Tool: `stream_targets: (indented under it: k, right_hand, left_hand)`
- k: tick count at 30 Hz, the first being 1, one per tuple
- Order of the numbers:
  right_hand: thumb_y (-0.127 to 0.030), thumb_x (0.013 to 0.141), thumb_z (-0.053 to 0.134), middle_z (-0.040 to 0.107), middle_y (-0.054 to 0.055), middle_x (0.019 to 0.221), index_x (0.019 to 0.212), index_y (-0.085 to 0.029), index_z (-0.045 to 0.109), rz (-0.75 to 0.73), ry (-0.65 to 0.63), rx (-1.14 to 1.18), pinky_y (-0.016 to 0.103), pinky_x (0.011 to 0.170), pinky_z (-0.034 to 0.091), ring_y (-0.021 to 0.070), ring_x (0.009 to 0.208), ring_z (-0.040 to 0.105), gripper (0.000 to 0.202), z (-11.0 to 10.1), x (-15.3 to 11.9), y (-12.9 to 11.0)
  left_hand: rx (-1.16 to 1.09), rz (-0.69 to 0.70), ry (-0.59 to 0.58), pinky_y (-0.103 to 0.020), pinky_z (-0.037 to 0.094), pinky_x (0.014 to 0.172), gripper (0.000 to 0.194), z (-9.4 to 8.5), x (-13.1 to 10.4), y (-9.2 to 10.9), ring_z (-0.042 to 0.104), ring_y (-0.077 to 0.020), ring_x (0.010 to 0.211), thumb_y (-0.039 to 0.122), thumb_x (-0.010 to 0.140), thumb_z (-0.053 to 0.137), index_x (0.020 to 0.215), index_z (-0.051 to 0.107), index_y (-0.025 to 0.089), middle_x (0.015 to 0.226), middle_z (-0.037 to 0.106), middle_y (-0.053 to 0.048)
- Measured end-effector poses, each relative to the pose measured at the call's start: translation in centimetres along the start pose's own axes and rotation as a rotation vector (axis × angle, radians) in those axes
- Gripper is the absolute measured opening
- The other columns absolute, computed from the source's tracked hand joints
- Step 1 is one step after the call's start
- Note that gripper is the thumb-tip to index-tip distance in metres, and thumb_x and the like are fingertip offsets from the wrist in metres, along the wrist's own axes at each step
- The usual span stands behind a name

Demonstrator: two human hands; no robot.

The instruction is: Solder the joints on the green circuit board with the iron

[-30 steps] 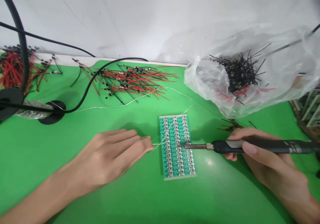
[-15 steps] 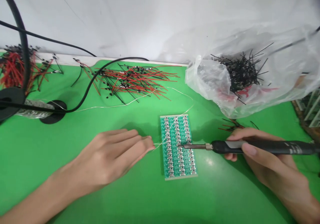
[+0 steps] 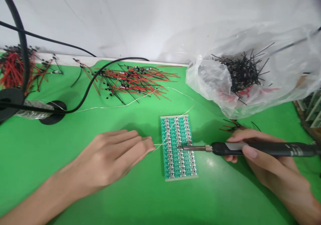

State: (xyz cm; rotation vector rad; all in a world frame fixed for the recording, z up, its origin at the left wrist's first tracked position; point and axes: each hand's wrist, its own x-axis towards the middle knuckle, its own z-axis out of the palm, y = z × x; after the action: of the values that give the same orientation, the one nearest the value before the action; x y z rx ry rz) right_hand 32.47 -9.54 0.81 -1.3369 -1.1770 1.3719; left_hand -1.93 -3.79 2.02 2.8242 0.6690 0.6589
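Soldering iron [image 3: 220, 148] and tip had been shifted very slightly leftward and nearer since the earlier frame, while the left hand [image 3: 117, 154] was kept in place. By the right hand [image 3: 278, 164], the iron was gripped around its handle, and its tip was held at the middle column of the circuit board [image 3: 174, 158], laid flat on the bench [image 3: 130, 198] between the hands. Solder wire [image 3: 125, 106], led from a spool [image 3: 54, 118], was pinched in the left fingertips. Red and black leads [image 3: 135, 79] were scattered beyond, beside a plastic bag [image 3: 210, 76].
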Motion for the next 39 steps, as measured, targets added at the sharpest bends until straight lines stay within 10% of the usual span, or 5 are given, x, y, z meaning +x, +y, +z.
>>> stream_targets:
  k: [39]
  right_hand:
    - [-0.031,0.083,0.072,0.075,0.004,0.067,0.091,-0.024,0.08,0.003,0.024,0.078,0.026,0.054,0.058,0.018,0.058,0.07,0.013,-0.13,0.17,-0.16]
  left_hand:
    - [0.002,-0.028,-0.018,-0.029,0.051,0.061,0.011,-0.04,-0.01,0.25,0.064,-0.0141,0.068,0.012,0.1,0.05,0.104,0.06,0.012,0.083,0.071,-0.004]
